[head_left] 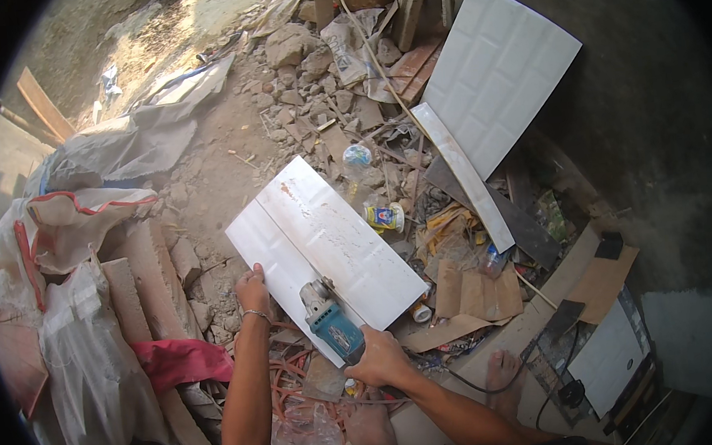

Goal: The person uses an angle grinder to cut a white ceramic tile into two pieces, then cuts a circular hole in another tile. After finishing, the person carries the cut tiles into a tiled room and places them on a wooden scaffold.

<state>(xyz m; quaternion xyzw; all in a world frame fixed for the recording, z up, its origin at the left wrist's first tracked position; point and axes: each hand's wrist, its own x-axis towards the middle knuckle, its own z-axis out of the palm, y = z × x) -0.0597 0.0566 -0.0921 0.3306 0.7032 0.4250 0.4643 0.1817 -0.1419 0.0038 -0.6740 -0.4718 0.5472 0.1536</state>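
My right hand (381, 358) is wrapped round the rear of a blue angle grinder (336, 328). The grinder's head rests over a white wall tile (337, 249), on a long dark line that runs along the tile toward its far left edge. With my left hand (252, 290) I grip the tile's left edge, beside the grinder. Dust and scuffs mark the tile's face near the line. Its underside and whatever bears it are hidden. The grinder's disc is mostly hidden by its head.
Broken rubble (303, 84) lies beyond the tile. A larger white tile (499, 77) leans at the far right, with a narrow tile strip (463, 176) against it. Sacks (90, 344) and a red cloth (185, 361) lie left. A black cord (478, 387) passes near my bare foot (503, 378).
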